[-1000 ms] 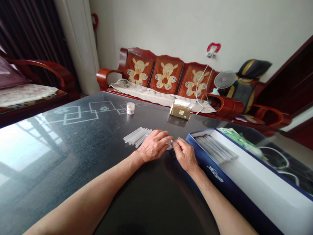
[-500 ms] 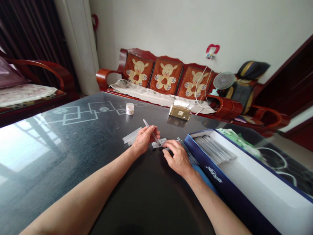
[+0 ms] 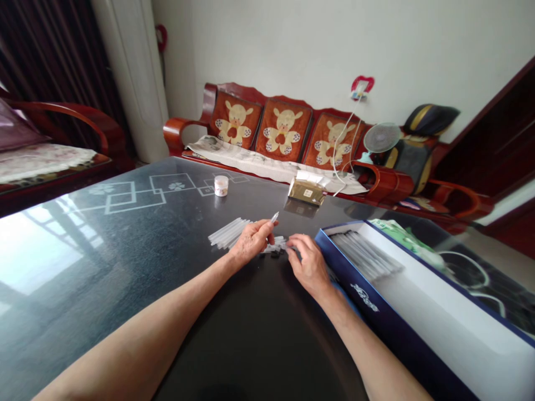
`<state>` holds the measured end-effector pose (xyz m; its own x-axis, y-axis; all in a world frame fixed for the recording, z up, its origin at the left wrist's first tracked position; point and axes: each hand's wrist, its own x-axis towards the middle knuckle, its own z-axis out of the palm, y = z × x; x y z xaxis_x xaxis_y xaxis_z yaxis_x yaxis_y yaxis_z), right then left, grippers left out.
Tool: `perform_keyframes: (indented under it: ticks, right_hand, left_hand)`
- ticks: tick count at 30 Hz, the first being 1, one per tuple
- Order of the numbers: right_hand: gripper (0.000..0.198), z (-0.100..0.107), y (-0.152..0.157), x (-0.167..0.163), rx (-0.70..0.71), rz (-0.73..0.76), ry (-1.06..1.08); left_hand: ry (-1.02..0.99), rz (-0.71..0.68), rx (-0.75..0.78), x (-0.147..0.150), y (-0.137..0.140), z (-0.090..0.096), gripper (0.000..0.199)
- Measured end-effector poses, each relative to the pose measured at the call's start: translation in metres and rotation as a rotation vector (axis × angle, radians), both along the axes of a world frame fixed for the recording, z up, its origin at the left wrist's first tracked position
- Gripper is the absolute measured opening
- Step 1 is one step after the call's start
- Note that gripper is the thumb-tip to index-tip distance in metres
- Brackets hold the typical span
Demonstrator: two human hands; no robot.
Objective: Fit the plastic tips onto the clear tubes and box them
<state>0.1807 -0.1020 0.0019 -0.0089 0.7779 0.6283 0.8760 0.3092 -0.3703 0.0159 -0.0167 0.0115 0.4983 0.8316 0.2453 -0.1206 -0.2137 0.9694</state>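
Observation:
My left hand point(image 3: 253, 240) is closed around a slim translucent pen point(image 3: 275, 217), whose pointed end sticks up and to the right past the thumb. Below those fingers lies a small heap of clear pen caps point(image 3: 273, 245), with a few short black pieces point(image 3: 275, 255) at its near edge. My right hand point(image 3: 308, 263) is at the heap's right side, thumb and fingertips drawn together on what looks like one of the caps. Several whitish pen barrels point(image 3: 228, 233) lie side by side left of my left hand.
A long blue box point(image 3: 412, 328) with a white inside stands at the right, holding a row of pens point(image 3: 368, 255). Behind it lies a green and white bag point(image 3: 412, 239). Farther back on the dark table point(image 3: 259, 328) are a small white tub point(image 3: 221, 186) and a tissue pack point(image 3: 307, 192).
My left hand has turned the pen, so its point now leans up to the right instead of up to the left. My right hand has shifted slightly right, its fingertips drawn closer together.

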Motion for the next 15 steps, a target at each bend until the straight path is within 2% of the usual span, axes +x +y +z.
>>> perform_keyframes:
  ticks: [2,4,7,9,11,15]
  right_hand:
    - [0.015,0.001,0.003,0.000,0.005,-0.012,0.286]
    - [0.022,0.000,0.006,0.001,-0.052,-0.030,0.556]
    - [0.031,-0.006,0.009,0.002,-0.133,-0.047,0.808]
    - [0.031,-0.011,0.011,0.003,-0.152,-0.048,0.832]
    - [0.029,-0.014,0.012,0.003,-0.140,-0.040,0.770]
    - [0.035,-0.011,0.012,0.003,-0.094,-0.049,0.662]
  left_hand:
    - [0.057,-0.007,0.056,0.000,0.000,-0.001,0.050]
    - [0.117,-0.034,0.125,0.001,-0.001,-0.002,0.050]
    - [0.210,-0.105,0.252,0.001,-0.004,-0.004,0.046]
    - [0.277,-0.138,0.326,0.000,-0.007,-0.004,0.042]
    - [0.322,-0.140,0.366,0.000,-0.008,-0.004,0.039]
    - [0.346,-0.111,0.358,-0.001,-0.009,-0.004,0.038]
